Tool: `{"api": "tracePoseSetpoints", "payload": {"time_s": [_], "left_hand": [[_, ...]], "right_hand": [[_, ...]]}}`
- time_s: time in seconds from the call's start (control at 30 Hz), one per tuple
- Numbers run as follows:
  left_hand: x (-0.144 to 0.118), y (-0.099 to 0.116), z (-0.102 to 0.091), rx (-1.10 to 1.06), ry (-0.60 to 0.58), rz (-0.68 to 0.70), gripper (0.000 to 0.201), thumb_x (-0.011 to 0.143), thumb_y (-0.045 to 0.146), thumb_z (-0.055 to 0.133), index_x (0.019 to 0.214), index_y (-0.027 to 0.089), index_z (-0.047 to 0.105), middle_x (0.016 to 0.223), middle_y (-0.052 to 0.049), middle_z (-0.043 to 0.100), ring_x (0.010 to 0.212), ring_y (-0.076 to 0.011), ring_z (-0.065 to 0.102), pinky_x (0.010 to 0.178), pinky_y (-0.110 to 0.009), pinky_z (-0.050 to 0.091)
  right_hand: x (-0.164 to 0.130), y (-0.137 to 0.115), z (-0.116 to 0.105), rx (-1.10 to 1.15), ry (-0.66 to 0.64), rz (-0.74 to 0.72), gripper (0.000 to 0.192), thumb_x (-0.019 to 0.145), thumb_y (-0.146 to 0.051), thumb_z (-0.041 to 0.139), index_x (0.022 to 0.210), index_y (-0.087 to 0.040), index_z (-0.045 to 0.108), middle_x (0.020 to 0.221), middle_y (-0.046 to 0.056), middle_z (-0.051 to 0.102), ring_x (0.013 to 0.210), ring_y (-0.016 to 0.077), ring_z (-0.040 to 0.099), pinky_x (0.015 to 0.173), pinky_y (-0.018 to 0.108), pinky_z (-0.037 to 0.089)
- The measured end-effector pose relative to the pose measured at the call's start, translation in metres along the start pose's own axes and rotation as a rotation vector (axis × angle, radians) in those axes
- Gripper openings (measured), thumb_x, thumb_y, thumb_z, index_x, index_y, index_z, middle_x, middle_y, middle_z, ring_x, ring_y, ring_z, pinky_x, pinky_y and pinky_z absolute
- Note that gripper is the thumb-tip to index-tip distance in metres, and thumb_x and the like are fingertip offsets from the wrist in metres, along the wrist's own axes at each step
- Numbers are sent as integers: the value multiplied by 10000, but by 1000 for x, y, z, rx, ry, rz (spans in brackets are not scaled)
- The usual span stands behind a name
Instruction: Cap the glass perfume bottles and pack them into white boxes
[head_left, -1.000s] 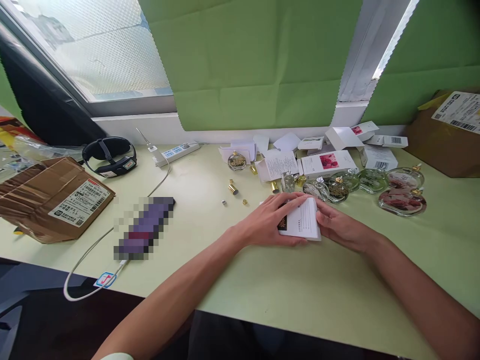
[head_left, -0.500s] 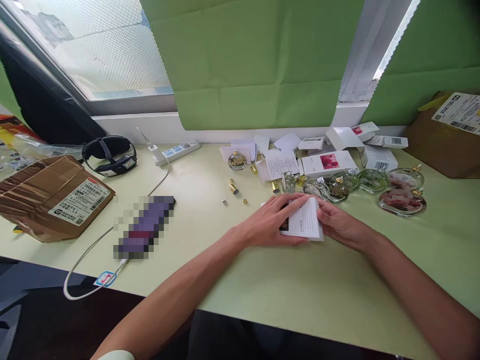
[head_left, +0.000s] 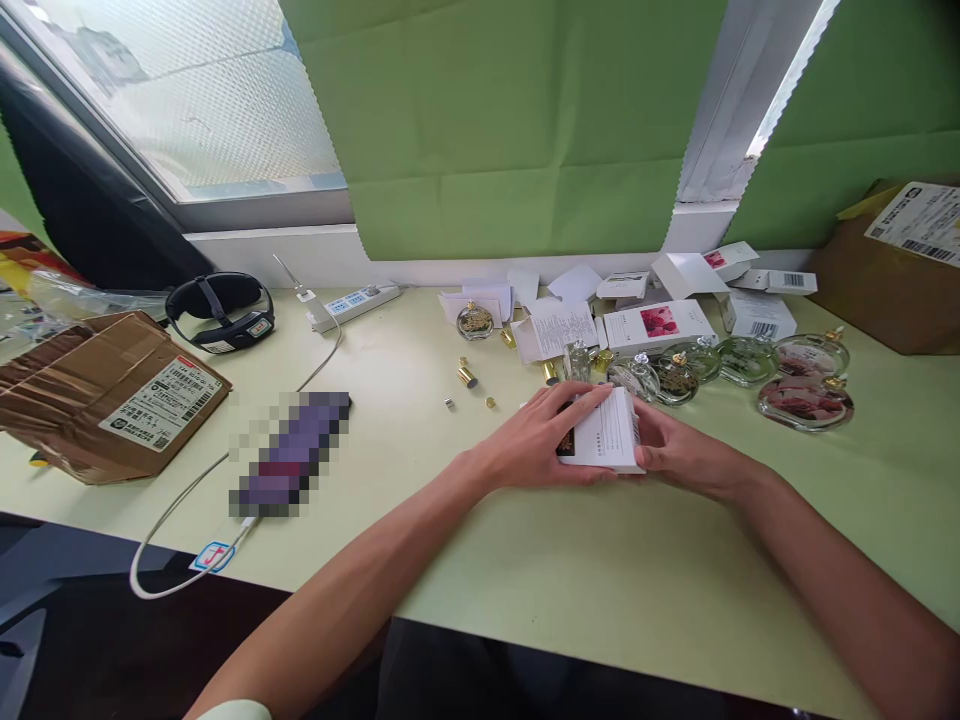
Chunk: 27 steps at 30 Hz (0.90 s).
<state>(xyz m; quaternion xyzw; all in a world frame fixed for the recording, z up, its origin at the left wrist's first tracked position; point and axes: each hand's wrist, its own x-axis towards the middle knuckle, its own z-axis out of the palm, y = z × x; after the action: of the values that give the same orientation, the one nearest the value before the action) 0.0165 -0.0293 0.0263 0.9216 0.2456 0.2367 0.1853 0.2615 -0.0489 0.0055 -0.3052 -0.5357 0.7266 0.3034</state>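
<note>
Between my hands a small white cardboard box (head_left: 609, 437) with printed text and a dark picture lies on the table. My left hand (head_left: 541, 435) is wrapped over its left part, thumb along the near edge and fingers across the top. At the right end of the box, my right hand (head_left: 671, 450) is curled, its thumb at the near corner and some fingers hidden behind the box. Just beyond stand a clear glass bottle (head_left: 577, 362) and a flat round perfume bottle with dark decoration (head_left: 677, 381).
More flat bottles, one with pink flowers (head_left: 806, 402), lie to the right. White boxes (head_left: 660, 325) and paper leaflets (head_left: 562, 328) line the back. Gold caps (head_left: 466, 376) lie left of centre. A phone (head_left: 296, 455), headset (head_left: 219, 312) and brown carton (head_left: 112, 395) occupy the left.
The white box has become squarer, its right end face now showing. My right hand has drawn slightly back from its top, and my left fingers have shifted a little.
</note>
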Motion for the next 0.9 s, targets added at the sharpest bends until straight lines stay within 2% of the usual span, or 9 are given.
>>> {"api": "tracePoseSetpoints", "payload": {"time_s": [0.17,0.33,0.47,0.67,0.9], "left_hand": [[-1,-1,3,23,13,35,947,859,618,614,1590,307,100,1517,-159,368,1379,-312,413,1132,-502,404],[-1,0,6,64,29,85,916,879,589,606,1588,330,87,1510,-152,384,1381,-314,405,1119,-503,404],[-1,1,6,61,28,86,925,875,587,613,1589,321,90,1507,-149,389,1381,-308,406,1122,-481,406],[0,2,3,42,13,96,945,871,570,626,1588,346,54,1546,-128,354,1404,-306,387,1150,-487,383],[-1,3,6,39,31,106,943,872,558,633,1588,339,60,1532,-137,374,1398,-306,402,1138,-483,395]], "right_hand": [[1,-1,0,1,-19,17,861,755,-438,826,1488,-366,380,1070,35,599,862,161,564,638,233,486],[-1,2,-4,-28,-52,66,941,729,-435,848,1512,-367,331,1145,55,588,886,169,556,600,221,473],[-3,1,-5,-47,-42,82,958,714,-443,856,1515,-360,338,1117,56,599,898,179,559,598,222,469],[-2,0,-4,6,35,49,715,865,-555,674,1494,-375,386,932,21,603,783,146,543,628,238,472],[0,2,-3,-26,44,48,711,877,-556,657,1498,-354,375,865,2,583,708,120,511,563,200,445]]}}
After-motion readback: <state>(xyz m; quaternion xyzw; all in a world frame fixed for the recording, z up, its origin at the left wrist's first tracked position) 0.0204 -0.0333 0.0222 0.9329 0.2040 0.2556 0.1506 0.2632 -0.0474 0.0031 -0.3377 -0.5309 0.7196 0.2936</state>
